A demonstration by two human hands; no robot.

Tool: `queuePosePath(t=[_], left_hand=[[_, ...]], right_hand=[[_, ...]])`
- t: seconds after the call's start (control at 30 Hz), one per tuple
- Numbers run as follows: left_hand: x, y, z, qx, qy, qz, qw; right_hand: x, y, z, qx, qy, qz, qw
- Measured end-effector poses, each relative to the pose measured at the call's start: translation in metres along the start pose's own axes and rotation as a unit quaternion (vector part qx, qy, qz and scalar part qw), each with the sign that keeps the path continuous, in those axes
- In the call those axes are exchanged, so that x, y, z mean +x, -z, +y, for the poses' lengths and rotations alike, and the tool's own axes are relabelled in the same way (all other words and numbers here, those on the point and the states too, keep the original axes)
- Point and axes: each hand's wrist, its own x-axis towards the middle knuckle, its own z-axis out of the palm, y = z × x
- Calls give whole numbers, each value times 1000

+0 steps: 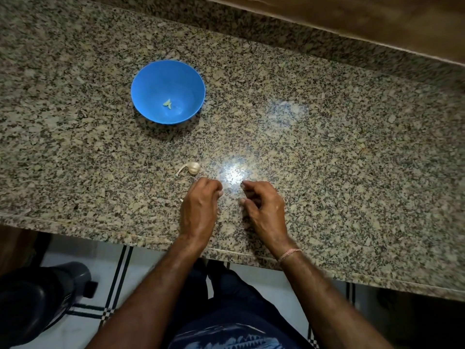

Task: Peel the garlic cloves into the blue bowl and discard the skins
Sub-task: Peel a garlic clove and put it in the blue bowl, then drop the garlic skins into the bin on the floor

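L hand [201, 205] curled tight over worktop [327, 152]; can't tell if it holds anything. R hand [264, 205] near it, fingers loosely bent, nothing in it. garlic bulb [193, 168] just beyond L hand. blue bowl [148, 79] further back-left, w/ peeled clove bit [167, 104] inside.

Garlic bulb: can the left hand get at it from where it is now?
Probably yes. The garlic bulb lies on the counter just beyond the left hand, with nothing between them. The hand is curled, though, and whether it already holds something is hidden.
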Motion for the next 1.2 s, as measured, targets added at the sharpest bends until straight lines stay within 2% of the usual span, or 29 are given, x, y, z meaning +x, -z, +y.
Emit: queuePosePath(t=[0.13, 0.3, 0.43, 0.67, 0.73, 0.8, 0.83, 0.9, 1.0, 1.1, 1.2], left_hand=[[5, 5, -1, 6, 4, -9, 1000], [-2, 22, 3, -134, 114, 41, 984], [-3, 32, 10, -182, 171, 50, 967], [-4, 38, 12, -207, 186, 60, 959], [-9, 44, 10, -218, 191, 74, 954], [-14, 52, 5, -227, 202, 91, 948], [-18, 58, 1, -235, 210, 103, 943], [-27, 71, -11, -258, 226, 131, 930], [-48, 96, -39, -291, 239, 177, 909], [-81, 126, -77, -319, 263, 223, 883], [-131, 163, -130, -326, 298, 276, 854]], right_hand=[[1, -6, -1, -51, 42, -21, 998], [11, -33, -5, -129, 88, -5, 988], [22, -39, -12, -139, 96, 36, 985], [25, -43, -16, -324, 99, 20, 941], [20, -46, -25, -273, 58, -7, 960], [15, -49, -37, -119, -38, -28, 992], [14, -52, -45, -33, -96, -44, 994], [8, -63, -64, 103, -172, -92, 975], [-7, -92, -102, 237, -203, -162, 936], [-31, -136, -136, 286, -223, -220, 906], [-69, -198, -166, 266, -219, -287, 894]])
